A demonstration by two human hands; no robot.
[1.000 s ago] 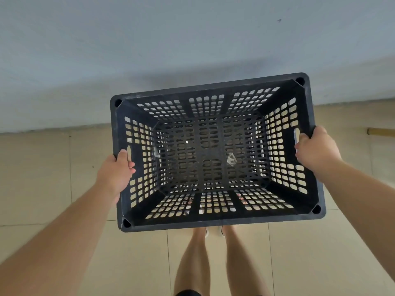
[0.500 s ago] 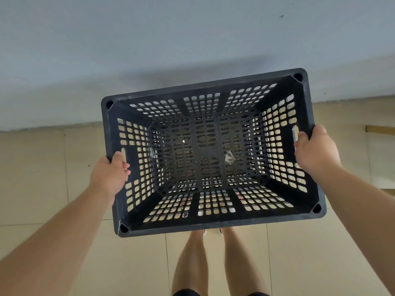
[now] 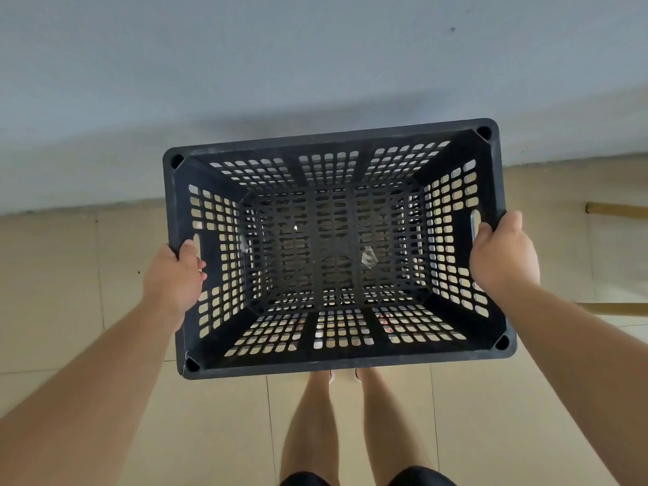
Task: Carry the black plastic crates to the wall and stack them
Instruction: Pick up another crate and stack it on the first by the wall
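A black crate held out level before the wall, one hand at each short end.

The person grips the black plastic crate (image 3: 336, 368) by the handle slots in its two short sides. The left hand (image 3: 175, 275) curls over the left rim with its fingers hooked at the slot, and the right hand (image 3: 503, 256) does the same opposite. That even hold, I'd say, keeps it level and open side up so it can go down square. It hangs above the tiled floor (image 3: 52, 292), near the grey wall (image 3: 280, 64), with the person's legs just behind its near rim. A crumpled scrap of clear film (image 3: 368, 257) lies on the grid bottom. I can read no brand, label or lettering on the crate.
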